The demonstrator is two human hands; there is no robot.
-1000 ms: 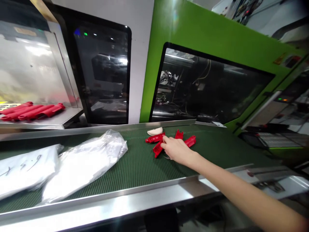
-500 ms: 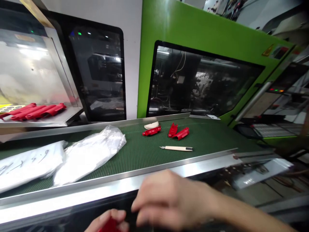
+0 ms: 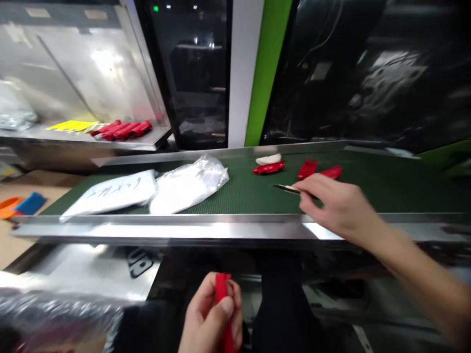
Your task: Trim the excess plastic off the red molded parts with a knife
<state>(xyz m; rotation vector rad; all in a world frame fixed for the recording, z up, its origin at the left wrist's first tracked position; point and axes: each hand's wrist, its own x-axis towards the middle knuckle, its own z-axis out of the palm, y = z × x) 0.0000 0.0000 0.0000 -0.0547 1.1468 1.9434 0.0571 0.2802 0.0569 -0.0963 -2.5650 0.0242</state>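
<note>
My left hand (image 3: 209,318) is closed around a red plastic part (image 3: 222,289), low in front of my legs. Over the green conveyor belt (image 3: 243,196), my right hand (image 3: 334,201) pinches a craft knife (image 3: 289,189) whose blade points left; the fingers cover most of its handle. Just beyond that hand lie two red plastic pieces, one tilted (image 3: 307,168) and one partly behind my fingers (image 3: 332,172). Further left on the belt, another red piece (image 3: 269,168) rests against a cream-coloured pad (image 3: 268,159).
White plastic bags (image 3: 187,186) lie on the belt's left half, one with handwriting (image 3: 110,193). Metal rails (image 3: 221,228) edge the belt. Several red parts (image 3: 125,130) sit on a steel shelf at the back left. Orange (image 3: 10,208) and blue items (image 3: 31,203) lie at far left.
My right hand has moved forward onto the belt and taken hold of the craft knife. My left hand, still with the red part, shows more fully. The view has turned left and down.
</note>
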